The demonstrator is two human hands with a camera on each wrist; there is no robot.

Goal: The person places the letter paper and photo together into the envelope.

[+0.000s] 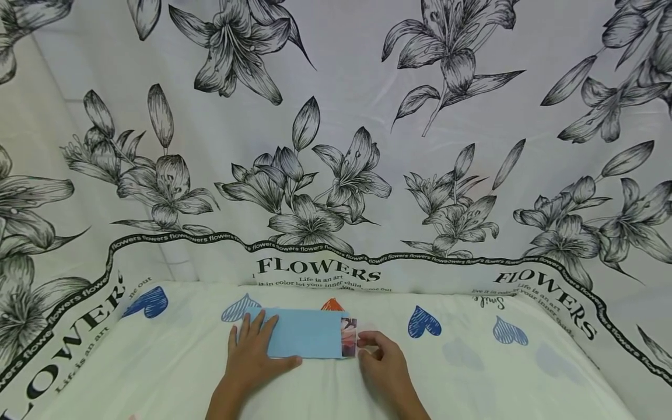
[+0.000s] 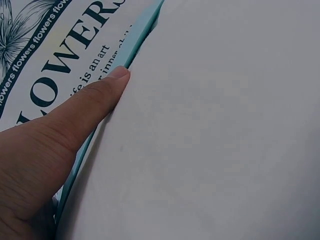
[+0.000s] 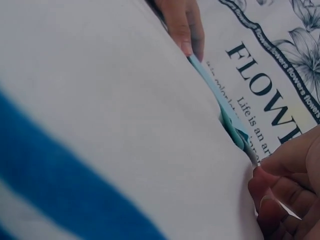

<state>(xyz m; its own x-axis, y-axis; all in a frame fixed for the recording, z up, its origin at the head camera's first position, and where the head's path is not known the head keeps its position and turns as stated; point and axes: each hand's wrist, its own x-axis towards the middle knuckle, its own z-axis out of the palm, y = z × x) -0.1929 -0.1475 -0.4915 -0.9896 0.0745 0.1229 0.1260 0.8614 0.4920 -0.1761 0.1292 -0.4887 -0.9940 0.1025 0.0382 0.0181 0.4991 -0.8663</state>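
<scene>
A light blue envelope (image 1: 304,333) lies on the white cloth, its long side running left to right. From its right end sticks out a picture card (image 1: 349,337) with a pink flower print. My left hand (image 1: 254,345) rests on the envelope's left part, fingers spread and the thumb along the near edge. In the left wrist view, the left thumb (image 2: 102,95) presses at the envelope's edge. My right hand (image 1: 385,364) has its fingers curled and pinches the card's outer edge, as the right wrist view shows at the fingertips (image 3: 265,172).
The cloth (image 1: 472,379) carries blue, pale and orange heart prints. Behind it hangs a white curtain (image 1: 357,76) with black line-drawn lilies, a wavy dark band and "FLOWERS" lettering. The curtain also runs along both sides.
</scene>
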